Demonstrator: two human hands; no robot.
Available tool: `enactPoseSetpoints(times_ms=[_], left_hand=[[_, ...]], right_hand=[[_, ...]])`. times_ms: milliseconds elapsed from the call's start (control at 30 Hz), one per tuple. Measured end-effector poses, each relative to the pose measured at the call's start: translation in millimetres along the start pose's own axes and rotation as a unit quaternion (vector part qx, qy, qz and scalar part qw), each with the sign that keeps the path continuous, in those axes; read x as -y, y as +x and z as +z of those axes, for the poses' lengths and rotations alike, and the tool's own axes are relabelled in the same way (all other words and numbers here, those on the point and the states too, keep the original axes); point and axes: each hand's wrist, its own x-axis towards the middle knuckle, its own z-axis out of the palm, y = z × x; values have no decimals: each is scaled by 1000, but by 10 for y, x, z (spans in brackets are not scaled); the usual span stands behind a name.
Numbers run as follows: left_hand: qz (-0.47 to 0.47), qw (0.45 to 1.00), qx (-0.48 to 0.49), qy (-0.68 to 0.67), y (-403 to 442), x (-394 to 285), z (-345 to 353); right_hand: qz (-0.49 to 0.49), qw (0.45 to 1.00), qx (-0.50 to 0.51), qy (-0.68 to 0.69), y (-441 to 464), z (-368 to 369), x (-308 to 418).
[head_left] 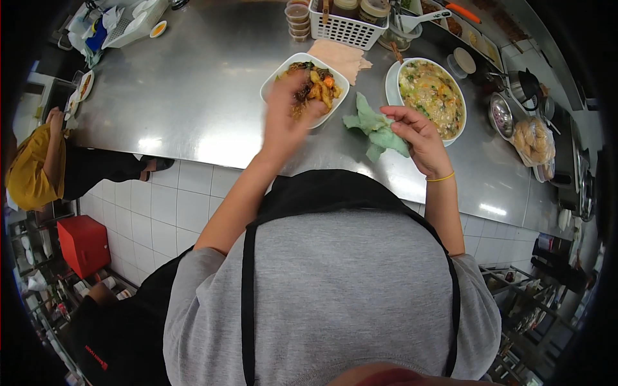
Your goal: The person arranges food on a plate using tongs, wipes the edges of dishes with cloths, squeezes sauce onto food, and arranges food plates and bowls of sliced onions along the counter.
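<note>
My right hand (418, 139) pinches a crumpled pale green cloth (376, 128) above the front part of the steel counter. Blurred by motion, my left hand (287, 122) is over the near left side of a white square bowl (342, 77). Its fingers are smeared, and I cannot make out whether they touch the bowl. Stir-fried food with brown and orange pieces (325, 87) fills that bowl. Just beyond my right hand stands a round white bowl of soupy food with green bits (432, 96), resting on a plate.
Behind the bowls lie a peach cloth (340, 59), stacked sauce cups (297, 22) and a white basket of jars (347, 31). To the right are a metal bowl (501, 116) and a bagged brown food (533, 140). A person in a yellow top (35, 164) stands left, near a red box (84, 244).
</note>
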Motion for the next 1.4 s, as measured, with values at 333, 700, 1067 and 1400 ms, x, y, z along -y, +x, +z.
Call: enactPoseSetpoints(times_ms=[333, 700, 1067, 1400], left_hand=[[-130, 922, 303, -203, -62, -267, 359], [-202, 904, 168, -338, 92, -233, 148], [-351, 932, -60, -75, 59, 947, -543], [-392, 907, 67, -137, 61, 936, -437]], right_hand=[[-197, 861, -238, -404, 7, -227, -176], [-172, 960, -107, -194, -56, -76, -280], [-96, 981, -133, 103, 685, 14, -271], [-167, 881, -48, -439, 1317, -12, -552]])
